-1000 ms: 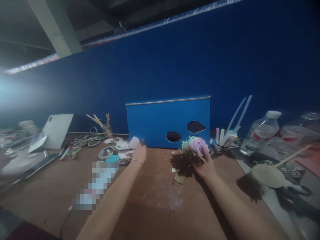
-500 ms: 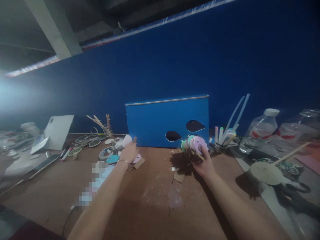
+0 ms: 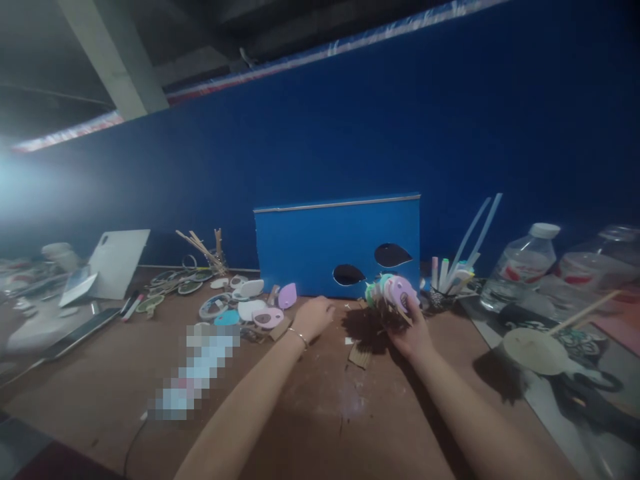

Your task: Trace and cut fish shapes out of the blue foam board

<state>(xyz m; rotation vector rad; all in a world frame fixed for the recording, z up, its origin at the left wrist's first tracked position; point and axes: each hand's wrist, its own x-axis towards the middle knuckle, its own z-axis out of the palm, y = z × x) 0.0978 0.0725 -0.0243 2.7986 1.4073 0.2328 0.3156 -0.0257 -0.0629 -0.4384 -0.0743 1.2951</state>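
My right hand [image 3: 411,333] is closed round a bundle of cut-outs [image 3: 395,293] in purple, teal and green, in front of the right part of a blue board [image 3: 300,247] with two leaf-shaped holes. Low over the table, my left hand [image 3: 316,317] has its fingers curled toward the right; what they hold, if anything, is too small to name. To its left lie loose cut-outs: a purple leaf shape [image 3: 287,295], a pink one [image 3: 269,318], white pieces [image 3: 249,289] and a teal piece [image 3: 227,317].
Pens stand in a holder [image 3: 440,297] right of the board. Farther right are a water bottle [image 3: 523,267], a round pale object [image 3: 535,348] and black-handled scissors [image 3: 590,400]. Wooden sticks [image 3: 197,245] and a white panel [image 3: 119,263] stand at the left.
My left hand has moved right, away from the pile of cut-outs, uncovering the purple and pink pieces. My right hand stays nearly in place with its bundle.
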